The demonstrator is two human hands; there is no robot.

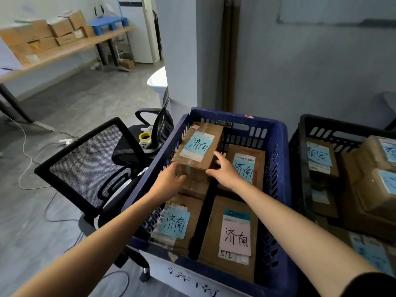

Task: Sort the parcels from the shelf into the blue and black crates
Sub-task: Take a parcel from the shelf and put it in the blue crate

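Left hand [169, 181], right hand [225, 170]: fingers [218, 158] clasp near end of parcel [197, 146], raised over lower parcels [194, 188] in blue crate [282, 159]. Risk: uneven perch beyond fingers; early letting-go may tip parcel sideways.

Small parcel-sorting room in an office unit. Hand-labelled cardboard parcels [214, 224] fill a blue crate [222, 115] and black crate [334, 122] nearby. Cartons [62, 26] crowd a wooden shelf [75, 47] far left. Mesh office chair [85, 159], bare grey floor [85, 99].
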